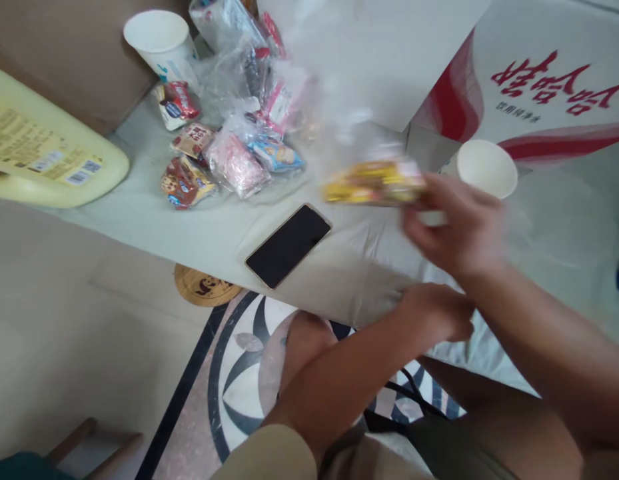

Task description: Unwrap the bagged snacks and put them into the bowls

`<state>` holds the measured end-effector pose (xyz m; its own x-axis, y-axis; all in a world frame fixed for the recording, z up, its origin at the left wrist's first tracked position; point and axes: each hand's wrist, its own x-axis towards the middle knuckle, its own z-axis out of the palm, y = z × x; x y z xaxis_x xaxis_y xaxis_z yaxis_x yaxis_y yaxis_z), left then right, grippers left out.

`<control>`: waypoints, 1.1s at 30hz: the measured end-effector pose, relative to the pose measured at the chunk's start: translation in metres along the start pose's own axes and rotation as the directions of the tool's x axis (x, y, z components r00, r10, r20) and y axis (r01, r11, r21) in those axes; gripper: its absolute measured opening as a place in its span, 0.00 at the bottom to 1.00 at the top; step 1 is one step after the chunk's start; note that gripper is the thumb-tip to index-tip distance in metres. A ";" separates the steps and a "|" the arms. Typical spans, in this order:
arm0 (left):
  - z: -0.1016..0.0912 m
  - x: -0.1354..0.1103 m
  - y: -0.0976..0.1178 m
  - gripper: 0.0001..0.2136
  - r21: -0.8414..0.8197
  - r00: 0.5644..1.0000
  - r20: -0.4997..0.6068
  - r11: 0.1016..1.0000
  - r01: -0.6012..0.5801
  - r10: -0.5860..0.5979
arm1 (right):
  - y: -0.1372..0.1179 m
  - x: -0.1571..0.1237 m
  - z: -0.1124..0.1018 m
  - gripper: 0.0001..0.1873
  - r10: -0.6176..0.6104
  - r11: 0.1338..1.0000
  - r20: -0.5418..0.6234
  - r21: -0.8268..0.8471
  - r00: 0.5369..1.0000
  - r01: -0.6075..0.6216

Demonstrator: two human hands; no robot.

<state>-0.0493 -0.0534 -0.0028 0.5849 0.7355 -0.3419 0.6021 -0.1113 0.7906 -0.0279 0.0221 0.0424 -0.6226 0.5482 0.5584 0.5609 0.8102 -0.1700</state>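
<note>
My right hand (462, 223) is over the cloth-covered table, pinching one end of a yellow snack packet (372, 183). Motion blurs the packet, and its print cannot be read. Lower down, at the table's near edge, my left hand (439, 312) is closed with its fingers curled under; what they hold, if anything, is hidden. A dark-screened phone (289, 245) lies left of the hands. Beyond it sits a pile of wrapped snacks (236, 163) with clear plastic around them. Just behind my right hand stands a white paper cup (486, 170).
Another paper cup (159, 40) stands behind the snacks. A large yellow jug (49, 140) is at the left. A white and red carton (544, 87) rises at the back right. Below the table, a round wooden stool top (204, 285) shows above the patterned floor (239, 380).
</note>
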 end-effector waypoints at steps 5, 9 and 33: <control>-0.014 -0.005 0.006 0.17 -0.115 0.924 -0.377 0.993 0.014 -0.056 | 0.056 -0.130 -0.069 0.10 0.485 0.808 -0.300 -0.207 0.822 -0.552; 0.008 0.015 0.013 0.29 -0.383 0.842 -0.539 0.884 -0.269 0.023 | 0.050 -0.193 -0.046 0.10 0.545 0.814 -0.156 -0.136 0.824 -0.564; 0.001 0.060 -0.002 0.28 -0.857 0.925 -0.270 0.505 -0.104 -0.268 | 0.083 -0.193 -0.053 0.12 0.439 0.842 -0.082 0.386 0.895 -0.378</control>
<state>-0.0149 -0.0101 -0.0255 0.2324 0.8906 -0.3909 -0.2219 0.4398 0.8702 0.1676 -0.0278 -0.0361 -0.2656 0.8293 0.4917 0.4965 0.5548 -0.6676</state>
